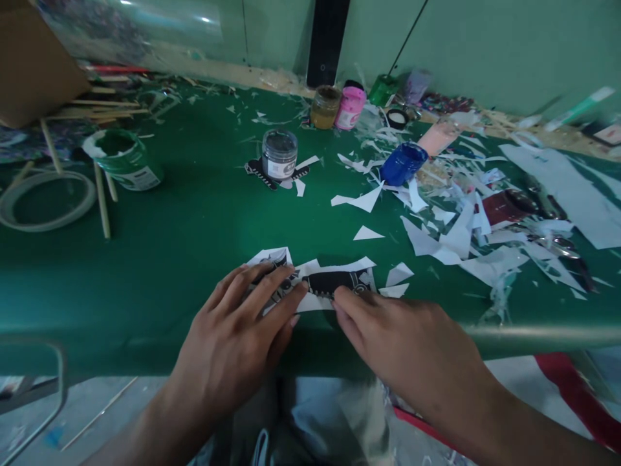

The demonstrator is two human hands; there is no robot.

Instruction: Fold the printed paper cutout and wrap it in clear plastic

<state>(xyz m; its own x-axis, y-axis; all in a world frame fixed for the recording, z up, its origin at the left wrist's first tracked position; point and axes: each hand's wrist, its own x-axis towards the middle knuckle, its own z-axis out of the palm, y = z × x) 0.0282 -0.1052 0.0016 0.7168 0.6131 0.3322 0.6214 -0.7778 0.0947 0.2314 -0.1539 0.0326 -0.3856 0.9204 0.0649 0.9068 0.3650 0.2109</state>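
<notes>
Both hands press flat, grasping nothing: left hand [237, 323] and right hand [412, 343] hold the cutout [330, 281] on the cloth [194, 246]; its white margins look untrimmed

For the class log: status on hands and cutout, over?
Left hand flat on cutout. Right hand fingertips on it. Scraps beside, none between.

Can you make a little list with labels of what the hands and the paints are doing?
left hand: flat on the printed paper cutout
right hand: fingertips touching the same cutout
surface: green table cover
paint jars: green, grey, blue, pink, all apart from the hands
scraps: white paper bits to the right
</notes>
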